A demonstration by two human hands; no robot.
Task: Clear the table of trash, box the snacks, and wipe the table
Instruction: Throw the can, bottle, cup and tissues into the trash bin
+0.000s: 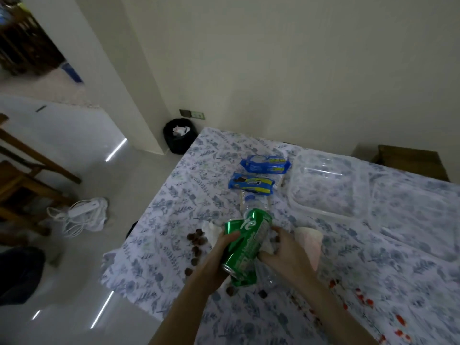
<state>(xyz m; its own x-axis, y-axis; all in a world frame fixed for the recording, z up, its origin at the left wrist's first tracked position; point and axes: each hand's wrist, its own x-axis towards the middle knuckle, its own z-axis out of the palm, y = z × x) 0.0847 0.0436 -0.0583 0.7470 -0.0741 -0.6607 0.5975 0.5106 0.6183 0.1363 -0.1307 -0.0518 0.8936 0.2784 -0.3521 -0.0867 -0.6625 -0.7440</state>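
table [174, 220]: big, with a cloth of blue leaves on it; it lies under all the fingers.
clear box [323, 188]: sits on the table, past the fingertips and off to the right, well apart from them.
bin [179, 143]: black, on the floor by the far corner of the table, far beyond the fingertips; there is white paper inside.
left hand [216, 257]: fingers curled round the green can, thumb on top.
right hand [286, 255]: fingers curled, pinching a crumpled white tissue [267, 247], just beside the can.
green can [246, 245]: dented and tilted, held up off the table in the left fingers.
bottle [254, 205]: clear with a blue cap; it pokes out past the can, beyond the fingertips. I cannot tell which fingers hold it.
near snack pack [251, 186]: blue, flat on the table just past the bottle cap, away from the fingers.
far snack pack [265, 164]: blue, a bit farther on.
brown bits [196, 239]: small and round, on the cloth left of the left fingers and near the wrists.
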